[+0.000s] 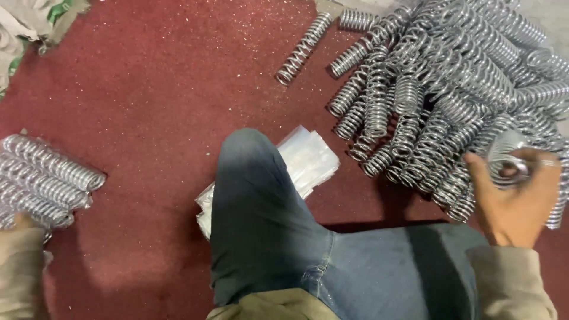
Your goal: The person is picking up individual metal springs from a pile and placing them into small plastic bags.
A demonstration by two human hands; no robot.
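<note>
Steel spring (pixel 507 163) gripped in right hand (pixel 512 198)

Red floor (pixel 148 106) — springs (pixel 438 77), plastic bags (pixel 308 160).

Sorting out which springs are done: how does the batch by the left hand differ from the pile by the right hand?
The left batch lies in clear plastic wrap, springs side by side; the right pile is bare and tangled, pointing every way. The left batch is small; the right pile is far bigger. Both are shiny metal coil springs on the red floor.

Blue jeans (pixel 267 237), khaki sleeves (pixel 510 284), finger ring (pixel 548 163)
</note>
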